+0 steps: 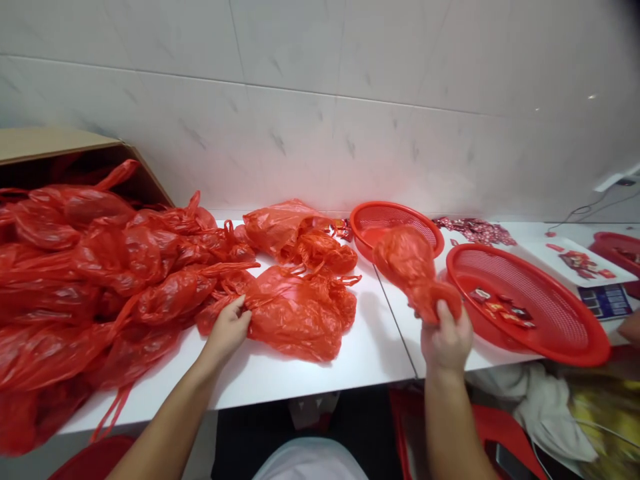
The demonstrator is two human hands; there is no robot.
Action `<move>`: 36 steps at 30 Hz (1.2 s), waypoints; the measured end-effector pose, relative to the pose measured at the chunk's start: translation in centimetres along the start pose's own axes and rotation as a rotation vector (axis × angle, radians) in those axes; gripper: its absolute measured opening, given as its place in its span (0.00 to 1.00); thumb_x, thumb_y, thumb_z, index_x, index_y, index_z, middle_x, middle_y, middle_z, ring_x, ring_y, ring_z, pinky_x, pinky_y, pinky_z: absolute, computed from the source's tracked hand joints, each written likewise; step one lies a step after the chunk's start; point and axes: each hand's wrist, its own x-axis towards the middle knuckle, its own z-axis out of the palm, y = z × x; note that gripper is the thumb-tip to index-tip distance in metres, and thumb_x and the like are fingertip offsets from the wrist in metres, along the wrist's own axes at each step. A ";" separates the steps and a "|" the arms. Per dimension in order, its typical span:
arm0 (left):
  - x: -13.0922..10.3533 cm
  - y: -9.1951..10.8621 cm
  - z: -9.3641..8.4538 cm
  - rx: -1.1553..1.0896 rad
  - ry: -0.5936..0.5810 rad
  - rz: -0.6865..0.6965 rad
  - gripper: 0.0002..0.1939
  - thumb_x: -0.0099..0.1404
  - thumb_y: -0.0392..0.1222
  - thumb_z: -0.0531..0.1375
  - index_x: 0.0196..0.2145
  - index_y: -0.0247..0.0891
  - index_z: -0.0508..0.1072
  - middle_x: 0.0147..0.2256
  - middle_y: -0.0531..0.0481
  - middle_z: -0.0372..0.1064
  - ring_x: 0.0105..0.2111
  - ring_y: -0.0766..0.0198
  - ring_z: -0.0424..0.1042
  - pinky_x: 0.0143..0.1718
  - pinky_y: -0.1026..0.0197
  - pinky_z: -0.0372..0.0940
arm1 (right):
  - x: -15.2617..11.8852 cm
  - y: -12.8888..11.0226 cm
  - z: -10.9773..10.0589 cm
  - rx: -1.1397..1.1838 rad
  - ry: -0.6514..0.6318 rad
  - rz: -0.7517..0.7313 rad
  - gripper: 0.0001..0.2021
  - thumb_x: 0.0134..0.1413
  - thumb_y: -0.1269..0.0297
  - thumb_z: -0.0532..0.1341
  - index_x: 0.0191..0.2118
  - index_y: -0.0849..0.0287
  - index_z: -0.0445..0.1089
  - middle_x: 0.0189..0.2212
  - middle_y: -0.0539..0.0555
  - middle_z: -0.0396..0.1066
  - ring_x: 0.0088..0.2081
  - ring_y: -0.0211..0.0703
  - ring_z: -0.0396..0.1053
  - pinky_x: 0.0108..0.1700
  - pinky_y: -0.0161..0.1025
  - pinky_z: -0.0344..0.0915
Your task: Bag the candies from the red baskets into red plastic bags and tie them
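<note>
My left hand [231, 328] pinches the left edge of a crumpled red plastic bag [295, 313] that lies on the white table [370, 333]. Raised over the table on the right, my right hand [447, 333] is closed around the gathered neck of another red bag [407, 260], whose rounded, puffed part points up and left, in front of a round red basket [395, 212]. Just right of my right hand is a larger red basket [545, 287] with small wrapped packets [503, 310] in it.
A large heap of red bags [100, 267] covers the table's left side, before a cardboard box [55, 143]. More bags [290, 230] lie near the wall. Patterned wrappers [475, 230] and a white tray [575, 260] are at the right. Part of another person's hand [631, 328] shows at the right edge.
</note>
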 end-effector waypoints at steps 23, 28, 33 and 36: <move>-3.6 -0.2 -3.0 0.113 0.045 0.075 0.22 0.52 0.41 0.62 0.46 0.38 0.79 0.45 0.43 0.80 0.46 0.47 0.77 0.49 0.52 0.72 | -5.1 0.0 9.5 -0.007 -0.649 0.337 0.11 0.56 0.56 0.66 0.28 0.57 0.71 0.26 0.49 0.68 0.30 0.40 0.66 0.35 0.38 0.64; -4.3 0.1 -1.2 0.107 -0.293 0.063 0.25 0.56 0.44 0.68 0.53 0.42 0.77 0.54 0.41 0.77 0.52 0.47 0.76 0.55 0.50 0.71 | -3.8 -2.5 5.2 0.188 -0.426 0.381 0.15 0.58 0.53 0.63 0.25 0.56 0.72 0.25 0.54 0.73 0.32 0.47 0.74 0.39 0.45 0.71; -4.6 0.9 3.3 -0.015 -0.720 0.031 0.24 0.66 0.53 0.62 0.56 0.40 0.78 0.57 0.39 0.76 0.58 0.44 0.73 0.62 0.44 0.66 | -2.4 -6.1 -1.1 0.099 -0.320 0.146 0.18 0.68 0.52 0.53 0.39 0.45 0.81 0.39 0.54 0.81 0.16 0.35 0.56 0.32 0.47 0.68; -3.7 2.2 7.6 0.181 -0.885 0.230 0.23 0.64 0.47 0.64 0.56 0.45 0.79 0.58 0.43 0.76 0.60 0.46 0.72 0.64 0.45 0.64 | -2.4 -8.0 -4.7 0.053 -0.239 -0.001 0.18 0.68 0.53 0.53 0.39 0.38 0.82 0.36 0.53 0.80 0.15 0.37 0.51 0.29 0.46 0.65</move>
